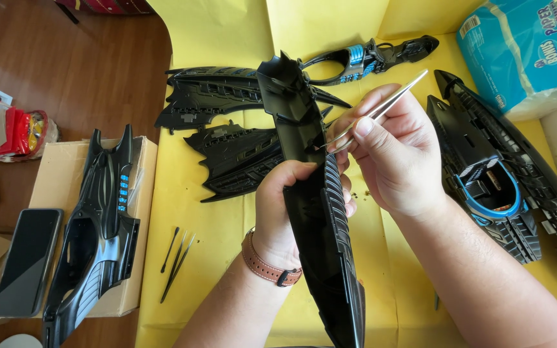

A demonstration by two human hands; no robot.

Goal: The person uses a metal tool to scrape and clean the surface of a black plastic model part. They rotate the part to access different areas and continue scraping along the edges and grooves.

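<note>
In the head view, the left hand (286,200) is gripping 1 long black panel (317,212) upright at centre above the yellow sheet (227,219), while the right hand (391,151) is pinching steel tweezers (375,113), fingers closed, tips probing its edge; steadiness seems needed.

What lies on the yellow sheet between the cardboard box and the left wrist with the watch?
In the head view, black tweezers lie on the yellow sheet between the cardboard box and the left hand.

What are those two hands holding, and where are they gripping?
The left hand grips a long black plastic model shell around its middle. The right hand pinches silver tweezers partway along, tips touching the shell.
</note>
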